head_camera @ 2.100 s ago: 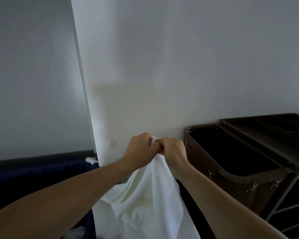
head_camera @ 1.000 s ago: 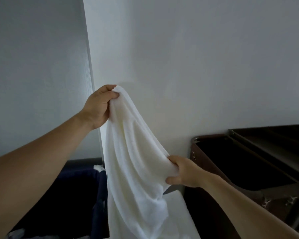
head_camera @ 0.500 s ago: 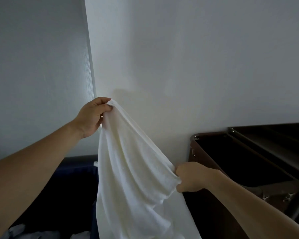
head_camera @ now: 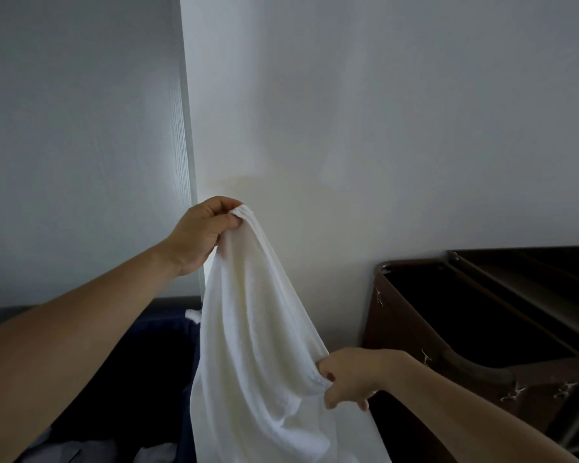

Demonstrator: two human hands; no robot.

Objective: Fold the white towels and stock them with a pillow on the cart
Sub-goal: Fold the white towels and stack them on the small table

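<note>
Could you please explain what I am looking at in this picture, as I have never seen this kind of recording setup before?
There is no machine here: these are a person's two bare hands, filmed by a camera worn on the head and looking forward and down. The left hand pinches the top of a white towel, held up before a pale wall. The right hand grips the towel's edge lower down, so the cloth hangs between them. At the right stands a dark brown cart; at the lower left, a dark blue bin.
</note>
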